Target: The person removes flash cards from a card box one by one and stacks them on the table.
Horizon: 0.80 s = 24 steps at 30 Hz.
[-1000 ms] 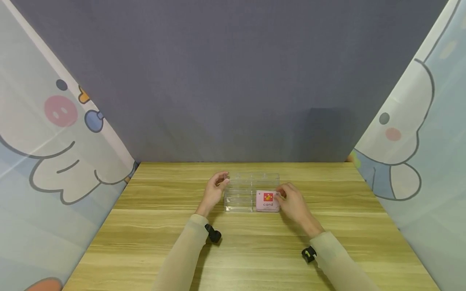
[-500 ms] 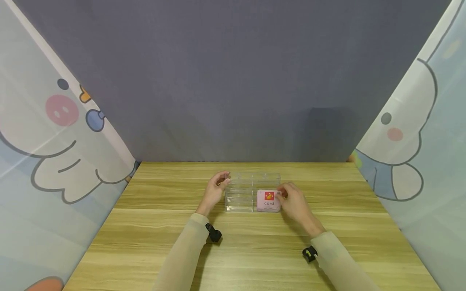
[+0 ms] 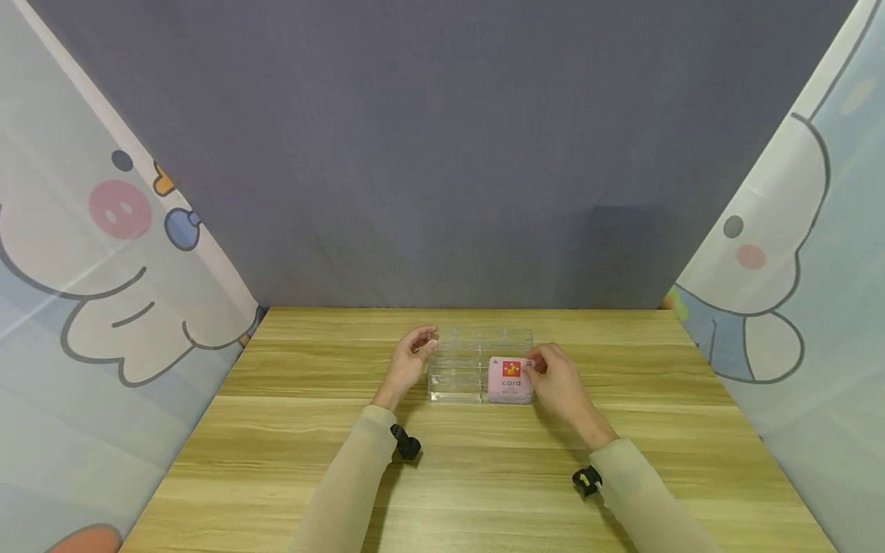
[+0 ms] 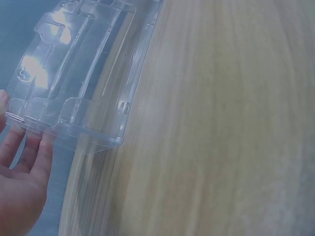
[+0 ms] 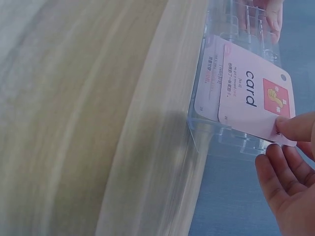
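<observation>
A clear plastic tiered card rack (image 3: 454, 369) stands on the table, with stepped compartments in two columns. My left hand (image 3: 406, 365) grips its left end, thumb on one side and fingertips on the other, as the left wrist view shows of the rack (image 4: 74, 73). My right hand (image 3: 558, 388) pinches the corner of a pink flash card (image 5: 256, 91) printed "card" with a red thumbs-up picture. That card stands at the right column, overlapping a second pink card (image 5: 209, 86) in front of it. In the head view the pinched card (image 3: 510, 392) leans back in the rack.
Wood-grain table (image 3: 470, 476) lies around the rack and under both forearms. A dark grey partition (image 3: 442, 169) rises behind the table. Cartoon-printed curtains (image 3: 781, 430) hang at both sides.
The pinched card has risen slightly in the right column, its top edge now higher, with the right hand's fingertips moving up a little. The left hand and rack have stayed put.
</observation>
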Available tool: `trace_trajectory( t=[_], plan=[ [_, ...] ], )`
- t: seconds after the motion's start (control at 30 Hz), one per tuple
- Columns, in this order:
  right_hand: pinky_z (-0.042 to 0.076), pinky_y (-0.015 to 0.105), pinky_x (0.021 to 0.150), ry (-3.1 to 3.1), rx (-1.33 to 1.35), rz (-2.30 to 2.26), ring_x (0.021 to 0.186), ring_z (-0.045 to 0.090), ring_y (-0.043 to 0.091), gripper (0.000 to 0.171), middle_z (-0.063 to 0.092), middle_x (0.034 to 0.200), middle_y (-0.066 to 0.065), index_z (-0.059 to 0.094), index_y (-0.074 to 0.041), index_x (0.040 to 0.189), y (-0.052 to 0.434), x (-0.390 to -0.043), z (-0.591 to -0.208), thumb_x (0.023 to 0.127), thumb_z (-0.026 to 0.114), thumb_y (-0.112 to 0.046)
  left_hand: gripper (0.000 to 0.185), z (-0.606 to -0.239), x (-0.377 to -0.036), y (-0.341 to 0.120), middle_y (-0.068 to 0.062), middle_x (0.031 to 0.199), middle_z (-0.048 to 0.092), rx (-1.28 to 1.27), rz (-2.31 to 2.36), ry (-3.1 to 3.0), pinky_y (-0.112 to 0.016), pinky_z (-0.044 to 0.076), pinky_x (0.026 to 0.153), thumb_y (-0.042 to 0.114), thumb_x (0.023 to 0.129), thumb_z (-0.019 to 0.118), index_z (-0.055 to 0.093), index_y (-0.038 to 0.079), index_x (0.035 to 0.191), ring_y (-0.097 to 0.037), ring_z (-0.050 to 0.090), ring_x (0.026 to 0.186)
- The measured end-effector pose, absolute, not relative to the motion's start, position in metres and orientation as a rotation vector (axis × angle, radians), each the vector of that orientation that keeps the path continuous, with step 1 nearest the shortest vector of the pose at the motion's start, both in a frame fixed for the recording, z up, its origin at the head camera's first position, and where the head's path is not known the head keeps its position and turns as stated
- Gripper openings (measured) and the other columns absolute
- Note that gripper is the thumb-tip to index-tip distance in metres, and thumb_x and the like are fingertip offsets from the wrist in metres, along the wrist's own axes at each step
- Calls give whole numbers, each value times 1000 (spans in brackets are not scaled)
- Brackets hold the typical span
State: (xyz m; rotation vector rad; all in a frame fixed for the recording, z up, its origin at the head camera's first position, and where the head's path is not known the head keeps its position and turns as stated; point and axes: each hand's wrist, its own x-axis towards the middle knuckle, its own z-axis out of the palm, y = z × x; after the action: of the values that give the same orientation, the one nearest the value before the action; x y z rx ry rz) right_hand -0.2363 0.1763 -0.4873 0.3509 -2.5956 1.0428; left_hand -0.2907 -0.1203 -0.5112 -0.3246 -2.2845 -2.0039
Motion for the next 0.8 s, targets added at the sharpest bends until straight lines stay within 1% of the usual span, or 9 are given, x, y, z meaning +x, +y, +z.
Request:
trace_trajectory(
  t=[0.13,0.3,0.57,0.8],
  plan=[
    [53,34,71,-2581,347,1088,83,58,19,16,61,92,6,67,-2,101,176,-236,-485,88,76,2,36,-513,-291,-120,-20,124,64,-318,-1997,-2268,-45,49,97,9,102,62,59,-4,135,-32,59,115],
    [53,32,71,-2571,348,1130,84,59,20,16,61,93,6,66,-2,101,176,-237,-485,89,74,4,36,-514,-292,-120,-16,122,65,-325,-1992,-2271,-46,49,97,10,102,62,59,-4,135,-30,60,113],
    [54,30,73,-2538,351,1215,88,58,22,17,58,96,9,65,0,103,178,-241,-485,89,71,7,35,-515,-293,-121,-16,121,65,-329,-1983,-2272,-43,50,96,9,102,62,59,-4,135,-28,60,111],
    [53,29,73,-2537,359,1255,89,58,22,17,58,97,8,65,-2,104,180,-241,-483,91,71,6,36,-515,-293,-121,-15,122,65,-317,-1972,-2285,-41,50,95,10,102,62,59,-3,135,-27,60,110]
  ],
)
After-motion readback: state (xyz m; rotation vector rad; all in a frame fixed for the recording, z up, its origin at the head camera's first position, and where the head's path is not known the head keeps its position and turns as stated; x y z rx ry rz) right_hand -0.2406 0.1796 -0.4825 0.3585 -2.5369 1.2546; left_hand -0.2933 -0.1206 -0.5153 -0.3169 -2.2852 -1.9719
